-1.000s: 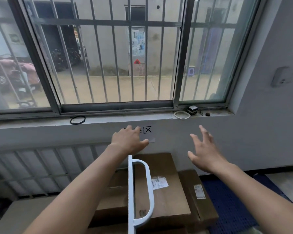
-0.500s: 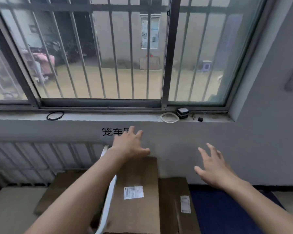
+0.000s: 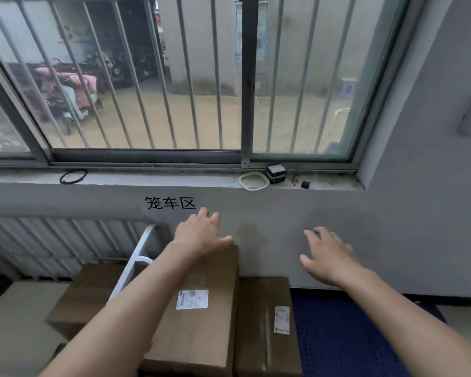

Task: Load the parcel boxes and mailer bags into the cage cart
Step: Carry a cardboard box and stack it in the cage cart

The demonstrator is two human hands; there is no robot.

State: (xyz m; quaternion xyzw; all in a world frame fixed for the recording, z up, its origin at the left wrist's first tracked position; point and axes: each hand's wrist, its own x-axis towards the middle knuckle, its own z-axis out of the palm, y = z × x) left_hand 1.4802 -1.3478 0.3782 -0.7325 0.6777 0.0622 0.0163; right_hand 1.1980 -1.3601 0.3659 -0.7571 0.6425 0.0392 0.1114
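Grey wall, barred window; blue mat beside cardboard box.

Person, qty 2 arms vis. Left hand: bare, uncovered to wrist. Right hand: bare, same. Forearms L & R: bare from wrist to frame edge, slim, long. Clothing: out of frame; can't tell.

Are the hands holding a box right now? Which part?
Nothing is held. The left hand is open by the far end of the middle parcel box, not curled round it; the right hand is open in the air.
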